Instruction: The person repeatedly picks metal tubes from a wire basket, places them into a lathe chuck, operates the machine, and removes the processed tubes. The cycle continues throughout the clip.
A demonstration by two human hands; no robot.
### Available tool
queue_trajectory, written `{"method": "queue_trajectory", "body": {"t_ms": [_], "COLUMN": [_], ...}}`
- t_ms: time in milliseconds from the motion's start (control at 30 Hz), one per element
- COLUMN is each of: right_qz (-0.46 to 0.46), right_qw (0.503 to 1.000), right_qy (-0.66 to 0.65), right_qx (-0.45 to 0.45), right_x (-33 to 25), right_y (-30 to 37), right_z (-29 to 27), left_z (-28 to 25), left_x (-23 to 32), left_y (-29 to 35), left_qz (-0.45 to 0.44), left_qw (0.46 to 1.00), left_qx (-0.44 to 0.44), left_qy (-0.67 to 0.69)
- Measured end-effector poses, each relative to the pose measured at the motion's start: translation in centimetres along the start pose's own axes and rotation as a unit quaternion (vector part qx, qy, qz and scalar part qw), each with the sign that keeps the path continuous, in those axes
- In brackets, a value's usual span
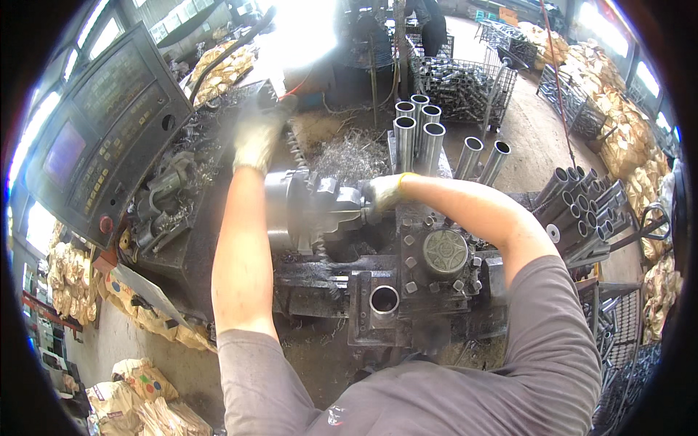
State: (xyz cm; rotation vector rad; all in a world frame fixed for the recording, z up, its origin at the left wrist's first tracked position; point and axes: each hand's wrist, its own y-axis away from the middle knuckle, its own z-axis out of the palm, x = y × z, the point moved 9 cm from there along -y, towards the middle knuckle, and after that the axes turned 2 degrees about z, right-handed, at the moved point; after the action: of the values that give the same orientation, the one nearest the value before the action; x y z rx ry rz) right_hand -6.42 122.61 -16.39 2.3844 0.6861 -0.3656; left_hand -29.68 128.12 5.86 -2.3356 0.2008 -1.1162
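Observation:
My left hand (259, 138), in a pale work glove, reaches over the headstock of a lathe, behind the chuck (286, 212). Motion smears its fingers, so what it touches cannot be made out. At the front of the chuck jaws (342, 206), my right hand (384, 192), also gloved, is closed around something at their outer end; the glove hides most of it. Just right of the jaws stands the tool post with its round, star-marked cap (445, 252). A short steel tube (384, 299) stands upright on the carriage nearer me.
A control panel (109, 138) with a red button rises at left. Several steel tubes (429, 145) stand behind the tool post, and more lie stacked (582, 211) at right. Curly metal shavings (352, 158) heap behind the chuck. Wire baskets (465, 91) and sacks (145, 400) sit around.

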Motion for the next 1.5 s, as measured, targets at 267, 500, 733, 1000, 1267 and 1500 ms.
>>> {"method": "queue_trajectory", "body": {"t_ms": [267,500,733,1000,1267,1500], "right_qz": [0.013,-0.087,0.162,0.060,0.201,0.052], "right_qw": [0.989,0.991,0.893,0.873,0.871,0.879], "right_qy": [-0.026,0.102,0.240,-0.471,-0.447,-0.461], "right_qx": [-0.146,0.029,0.346,0.115,0.022,0.109], "right_x": [4.8,8.0,-4.5,-18.5,-12.3,-11.7], "right_y": [-3.0,2.4,19.6,22.8,17.4,17.6], "right_z": [2.9,1.4,-7.0,16.9,34.7,32.9], "left_z": [0.3,0.4,0.3,1.7,8.7,6.6], "left_x": [-9.0,-5.5,-6.8,1.8,-10.5,-9.8], "left_y": [14.5,15.6,16.1,42.8,53.2,54.2], "left_qz": [0.176,0.289,0.246,-0.172,-0.533,-0.545], "left_qw": [0.967,0.926,0.931,0.703,0.644,0.443], "left_qx": [-0.042,0.014,0.021,-0.238,-0.162,-0.130], "left_qy": [-0.178,-0.241,-0.268,0.648,0.524,0.699]}}
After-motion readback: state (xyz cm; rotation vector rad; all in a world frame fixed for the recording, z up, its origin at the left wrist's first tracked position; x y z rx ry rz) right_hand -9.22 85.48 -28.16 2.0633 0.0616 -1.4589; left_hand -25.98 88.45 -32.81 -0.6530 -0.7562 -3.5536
